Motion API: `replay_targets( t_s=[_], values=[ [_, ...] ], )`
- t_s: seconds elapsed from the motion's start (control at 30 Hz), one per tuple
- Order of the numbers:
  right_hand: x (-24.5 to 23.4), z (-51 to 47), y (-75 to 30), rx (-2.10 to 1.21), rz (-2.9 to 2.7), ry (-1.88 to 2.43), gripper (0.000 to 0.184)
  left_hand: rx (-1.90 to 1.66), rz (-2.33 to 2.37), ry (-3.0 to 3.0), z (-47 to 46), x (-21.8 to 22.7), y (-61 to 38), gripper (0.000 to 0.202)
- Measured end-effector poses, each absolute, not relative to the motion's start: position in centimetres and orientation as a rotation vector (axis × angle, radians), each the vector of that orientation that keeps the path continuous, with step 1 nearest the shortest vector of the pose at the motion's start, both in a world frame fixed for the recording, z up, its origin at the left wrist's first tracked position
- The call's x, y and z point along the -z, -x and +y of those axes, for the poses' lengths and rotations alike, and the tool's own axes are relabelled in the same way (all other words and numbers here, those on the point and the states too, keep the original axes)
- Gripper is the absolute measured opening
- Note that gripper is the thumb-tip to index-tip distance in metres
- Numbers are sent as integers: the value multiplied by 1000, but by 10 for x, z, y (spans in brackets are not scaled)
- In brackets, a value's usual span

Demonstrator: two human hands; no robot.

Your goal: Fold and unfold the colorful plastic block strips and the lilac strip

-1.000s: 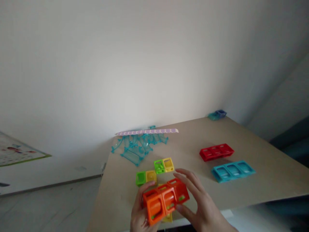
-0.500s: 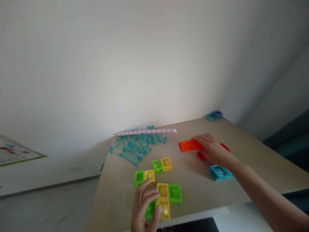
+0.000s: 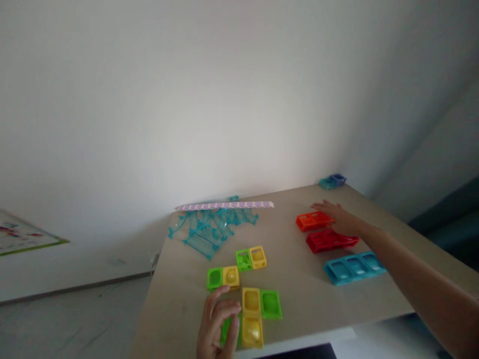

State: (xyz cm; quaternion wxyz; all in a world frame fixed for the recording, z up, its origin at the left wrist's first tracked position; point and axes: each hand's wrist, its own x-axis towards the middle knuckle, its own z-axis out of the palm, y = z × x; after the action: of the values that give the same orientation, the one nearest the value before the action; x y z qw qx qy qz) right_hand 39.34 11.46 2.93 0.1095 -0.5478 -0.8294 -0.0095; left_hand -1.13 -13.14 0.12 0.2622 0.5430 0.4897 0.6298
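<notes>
My right hand [image 3: 339, 218] reaches across the table and lies flat on the right end of an orange block strip [image 3: 312, 221], fingers stretched out. Just in front of it lie a red block strip [image 3: 329, 240] and a turquoise block strip [image 3: 354, 267]. My left hand [image 3: 217, 324] is at the near edge, fingers curled over a green block [image 3: 225, 330] of a green and yellow block cluster [image 3: 258, 311]. Two more green and yellow block pairs [image 3: 250, 258] [image 3: 223, 277] lie just beyond it.
A heap of clear turquoise track pieces [image 3: 209, 227] and a long purple strip [image 3: 224, 205] lie at the table's far edge by the white wall. Two small blue blocks [image 3: 332, 180] sit at the far right corner. The table edge [image 3: 299, 341] runs close below my left hand.
The orange strip was held in both hands near the front edge; my right hand carried it to the far right and set it behind the red strip. My left hand dropped onto the green block.
</notes>
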Motion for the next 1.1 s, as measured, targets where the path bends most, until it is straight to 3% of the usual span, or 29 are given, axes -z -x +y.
replay_targets(
  t_s=[0.17, 0.33, 0.7, 0.9, 1.1],
  values=[
    [-27, 65, -377, 129, -2507, 1629, 58, -1753, 1319, -1439, -131, 0, 13, 14],
    [-4, 20, -369, 239, -2453, 1692, 68, -1696, 1338, -1482, -133, 4, 14, 16],
    [-2, 28, -368, 136, -2471, 1743, 62, -1625, 1446, -1809, -132, -3, 21, 17],
    [0, 30, -369, 134, -2454, 1696, 58, -1203, 1597, -2311, -127, -22, 39, 29],
    [6, 21, -367, 159, -2461, 1661, 59, -989, 1669, -2368, -124, -20, 43, 38]
  ],
)
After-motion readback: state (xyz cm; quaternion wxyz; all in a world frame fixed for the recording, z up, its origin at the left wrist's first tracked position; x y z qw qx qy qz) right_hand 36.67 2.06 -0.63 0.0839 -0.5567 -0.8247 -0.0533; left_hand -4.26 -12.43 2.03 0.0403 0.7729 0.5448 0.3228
